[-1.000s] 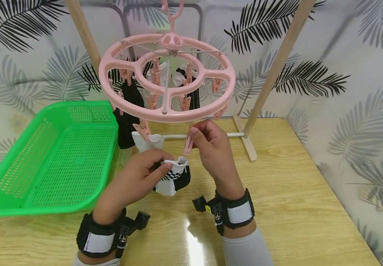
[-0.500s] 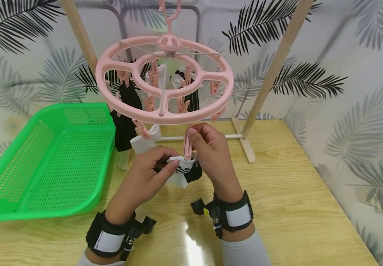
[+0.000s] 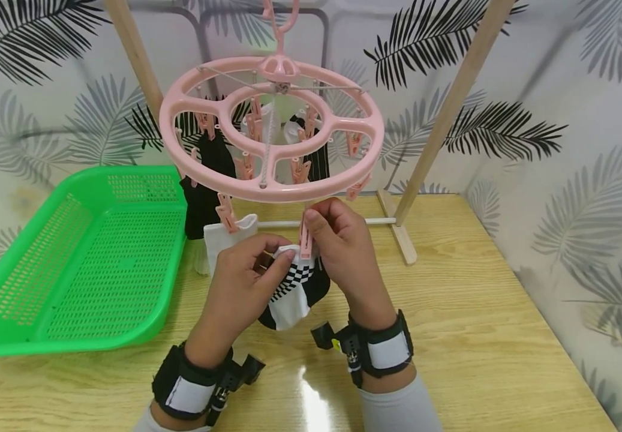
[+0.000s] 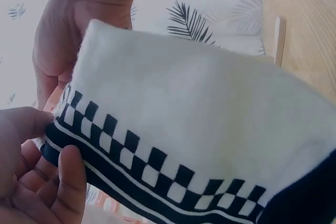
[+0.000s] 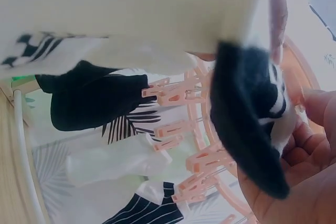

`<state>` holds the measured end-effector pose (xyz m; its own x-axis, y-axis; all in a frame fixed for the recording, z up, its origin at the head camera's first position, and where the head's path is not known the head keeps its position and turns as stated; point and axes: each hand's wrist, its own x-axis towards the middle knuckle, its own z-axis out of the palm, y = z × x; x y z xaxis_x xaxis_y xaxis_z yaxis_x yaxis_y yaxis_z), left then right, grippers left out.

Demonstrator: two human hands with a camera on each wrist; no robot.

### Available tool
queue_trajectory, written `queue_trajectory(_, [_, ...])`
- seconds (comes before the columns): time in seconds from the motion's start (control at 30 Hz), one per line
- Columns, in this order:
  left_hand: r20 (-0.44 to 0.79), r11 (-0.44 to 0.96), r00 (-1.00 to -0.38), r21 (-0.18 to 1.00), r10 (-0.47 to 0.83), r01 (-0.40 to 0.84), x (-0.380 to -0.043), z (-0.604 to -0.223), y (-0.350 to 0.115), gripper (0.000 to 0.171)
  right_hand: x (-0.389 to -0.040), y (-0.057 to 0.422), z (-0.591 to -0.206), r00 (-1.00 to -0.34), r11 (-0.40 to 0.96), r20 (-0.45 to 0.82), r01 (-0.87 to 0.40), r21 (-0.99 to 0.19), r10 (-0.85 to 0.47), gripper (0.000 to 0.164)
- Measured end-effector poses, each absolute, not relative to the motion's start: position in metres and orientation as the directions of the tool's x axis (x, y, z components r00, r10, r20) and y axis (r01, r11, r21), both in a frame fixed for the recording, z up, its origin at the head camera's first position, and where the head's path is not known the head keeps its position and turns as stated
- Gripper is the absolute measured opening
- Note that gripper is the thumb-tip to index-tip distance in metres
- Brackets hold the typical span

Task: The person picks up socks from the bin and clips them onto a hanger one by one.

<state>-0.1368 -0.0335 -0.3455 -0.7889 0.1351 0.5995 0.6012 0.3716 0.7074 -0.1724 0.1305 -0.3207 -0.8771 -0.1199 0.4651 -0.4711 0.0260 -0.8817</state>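
My left hand [image 3: 243,273] pinches the white cuff of a sock [image 3: 294,291] with a black-and-white checkered band and black patches. Between the thumb and fingers of my right hand [image 3: 343,246] is a pink clothespin [image 3: 305,242], its lower end overlapping the sock's cuff. The clothespin hangs just under the front rim of a round pink drying hanger [image 3: 267,191]. In the left wrist view the sock [image 4: 173,87] spreads wide, with left fingers [image 4: 71,177] at its edge. Part of the sock [image 5: 241,124] blocks much of the right wrist view, beside my right hand [image 5: 294,177].
A white sock [image 3: 224,237] hangs from a clip left of my hands. Behind it are a black sock [image 3: 203,207] and, in the right wrist view, a striped sock [image 5: 149,205]. A green basket [image 3: 167,300] stands left; wooden posts [image 3: 451,114] flank the hanger.
My left hand has moved right with the sock, bringing its cuff up to the clothespin. The clothespin, earlier apart above the sock, now overlaps the cuff. My right hand has barely shifted.
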Motion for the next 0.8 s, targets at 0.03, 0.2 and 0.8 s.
queue_trajectory(0.03, [0.598,0.375,-0.790,0.708,0.134,0.599,-0.137,-0.345,-0.034,0.011,-0.173,0.131,-0.321,-0.874,0.023,0.469,-0.475,-0.880,-0.126,0.015])
queue_trajectory(0.2, [0.598,0.393,-0.792,0.703,0.127,0.593,-0.136,-0.343,-0.036,0.012,-0.173,0.130,-0.321,-0.865,0.004,0.479,-0.485,-0.875,-0.151,0.032])
queue_trajectory(0.8, [0.526,0.433,-0.841,0.734,0.125,0.523,-0.141,-0.344,-0.047,0.015,-0.176,0.133,-0.321,-0.881,0.016,0.465,-0.468,-0.884,-0.088,0.032])
